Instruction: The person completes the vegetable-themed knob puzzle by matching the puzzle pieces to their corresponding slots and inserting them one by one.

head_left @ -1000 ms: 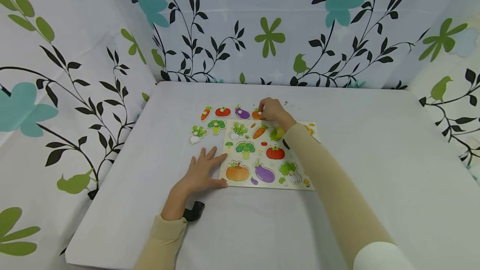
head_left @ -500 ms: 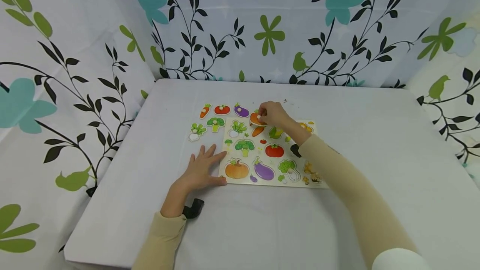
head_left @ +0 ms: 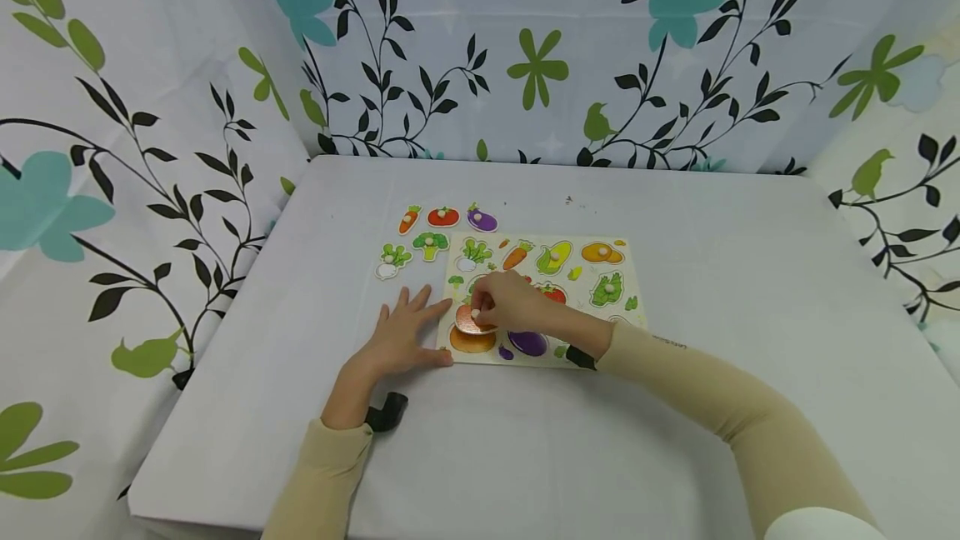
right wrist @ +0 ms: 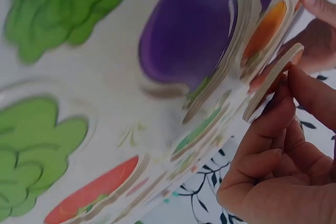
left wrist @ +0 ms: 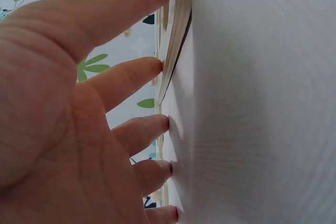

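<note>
My right hand (head_left: 506, 300) pinches a wooden pumpkin puzzle piece (head_left: 471, 320) by its small knob. In the head view the piece overlaps the pumpkin picture (head_left: 472, 342) at the board's near left. The right wrist view shows the piece (right wrist: 273, 83) edge-on, tilted and lifted off the puzzle board. My left hand (head_left: 405, 336) is spread flat at the left edge of the vegetable puzzle board (head_left: 540, 352), thumb and index finger touching that edge. Its other fingertips (left wrist: 164, 167) rest on the white table in the left wrist view.
Loose knobbed pieces lie left of and behind the board: a carrot (head_left: 408, 219), a tomato (head_left: 443, 217), an eggplant (head_left: 482, 219), a broccoli (head_left: 431, 245) and a white radish (head_left: 393, 260). Patterned cloth (head_left: 540, 132) hangs behind the white table (head_left: 712, 273).
My right hand has picked up the pumpkin piece from behind the board and carried it toward me, over the board's near left. The left hand stays in place.
</note>
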Available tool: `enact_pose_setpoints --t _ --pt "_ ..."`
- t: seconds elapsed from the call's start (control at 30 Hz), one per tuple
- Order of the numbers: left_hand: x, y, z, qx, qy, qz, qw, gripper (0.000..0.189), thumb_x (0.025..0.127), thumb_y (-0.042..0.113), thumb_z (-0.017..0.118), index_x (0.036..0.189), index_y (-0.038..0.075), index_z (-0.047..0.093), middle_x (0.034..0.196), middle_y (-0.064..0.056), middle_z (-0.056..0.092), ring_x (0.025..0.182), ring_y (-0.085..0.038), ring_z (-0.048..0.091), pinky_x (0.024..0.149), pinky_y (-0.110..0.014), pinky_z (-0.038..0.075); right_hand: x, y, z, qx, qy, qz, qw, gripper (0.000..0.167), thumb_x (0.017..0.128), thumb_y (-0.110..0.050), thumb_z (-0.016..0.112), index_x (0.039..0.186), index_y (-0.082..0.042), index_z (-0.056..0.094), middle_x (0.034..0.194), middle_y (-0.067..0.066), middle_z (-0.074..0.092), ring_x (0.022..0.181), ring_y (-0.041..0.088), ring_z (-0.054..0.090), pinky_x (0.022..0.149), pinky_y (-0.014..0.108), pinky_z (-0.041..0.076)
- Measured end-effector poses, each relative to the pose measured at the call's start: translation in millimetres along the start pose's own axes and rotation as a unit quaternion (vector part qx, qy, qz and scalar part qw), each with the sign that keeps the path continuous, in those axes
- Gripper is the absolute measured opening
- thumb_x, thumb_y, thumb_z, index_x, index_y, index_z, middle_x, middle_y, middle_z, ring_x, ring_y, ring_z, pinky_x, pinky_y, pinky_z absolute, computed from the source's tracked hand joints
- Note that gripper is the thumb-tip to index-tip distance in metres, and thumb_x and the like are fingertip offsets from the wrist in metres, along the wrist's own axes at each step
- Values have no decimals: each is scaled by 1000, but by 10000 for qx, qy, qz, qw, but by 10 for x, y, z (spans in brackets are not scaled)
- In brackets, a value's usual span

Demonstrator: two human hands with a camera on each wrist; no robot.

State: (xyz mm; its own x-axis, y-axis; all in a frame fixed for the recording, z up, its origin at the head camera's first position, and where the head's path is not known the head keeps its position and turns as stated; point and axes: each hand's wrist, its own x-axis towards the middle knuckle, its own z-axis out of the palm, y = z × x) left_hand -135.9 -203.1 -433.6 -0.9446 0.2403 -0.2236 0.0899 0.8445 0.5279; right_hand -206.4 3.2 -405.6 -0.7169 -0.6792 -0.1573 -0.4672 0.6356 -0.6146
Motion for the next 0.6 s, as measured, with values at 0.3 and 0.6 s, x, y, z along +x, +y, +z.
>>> enact_pose_setpoints --t 0.3,0.6 --pt "10 9 11 -55 32 -23 10000 86 74 35 84 148 17 44 163 -19 16 149 -47 -4 114 -70 -1 2 -66 158 -32 -367 179 9992 7 86 -9 73 82 -9 67 71 -1 59 65 10 51 55 17 42" --pt "4 9 6 -26 46 -69 10000 87 74 34 85 148 17 44 163 -19 17 149 -47 -3 114 -71 -1 20 -56 222 -77 -505 -118 9986 5 88 -9 70 86 -8 67 72 -1 59 65 8 51 55 15 41"
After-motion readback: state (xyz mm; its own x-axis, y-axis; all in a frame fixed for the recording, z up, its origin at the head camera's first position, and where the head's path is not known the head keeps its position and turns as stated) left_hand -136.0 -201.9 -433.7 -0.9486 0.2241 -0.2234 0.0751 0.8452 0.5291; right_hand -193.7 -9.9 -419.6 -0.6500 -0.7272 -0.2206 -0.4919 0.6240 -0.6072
